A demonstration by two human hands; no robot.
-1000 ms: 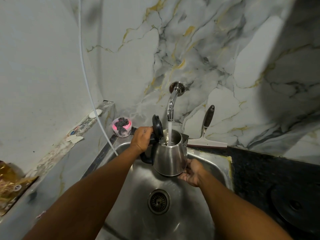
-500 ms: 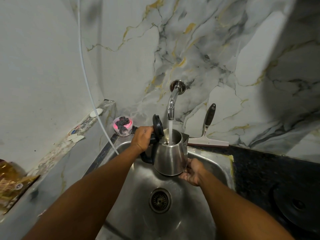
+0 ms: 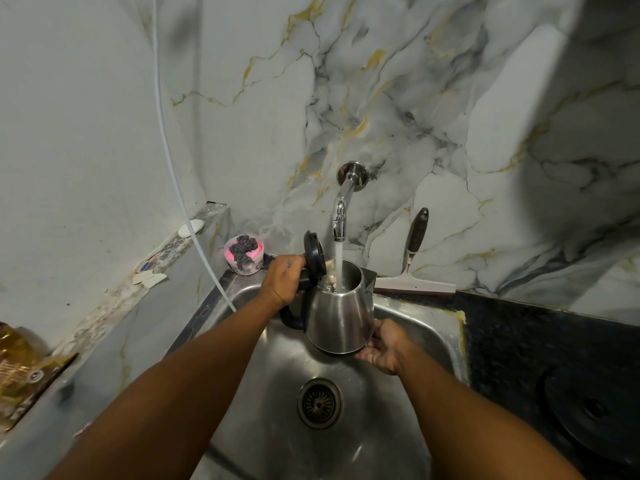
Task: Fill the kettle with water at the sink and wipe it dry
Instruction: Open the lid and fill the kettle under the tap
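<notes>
Steel kettle (image 3: 341, 322) held above the sink (image 3: 420, 322) basin, directly under the wall tap (image 3: 343, 209); its black lid (image 3: 314, 255) stands hinged open and a stream of water (image 3: 338, 268) falls into the mouth. Left hand (image 3: 283, 280) wrapped around the black handle on the side of the kettle away from the spout. Right hand (image 3: 382, 346) cupped under the kettle's base. Drain (image 3: 319, 403) below the kettle; squeegee (image 3: 414, 268) leaning on the wall beyond it; pink tub (image 3: 243, 254) behind the left hand.
</notes>
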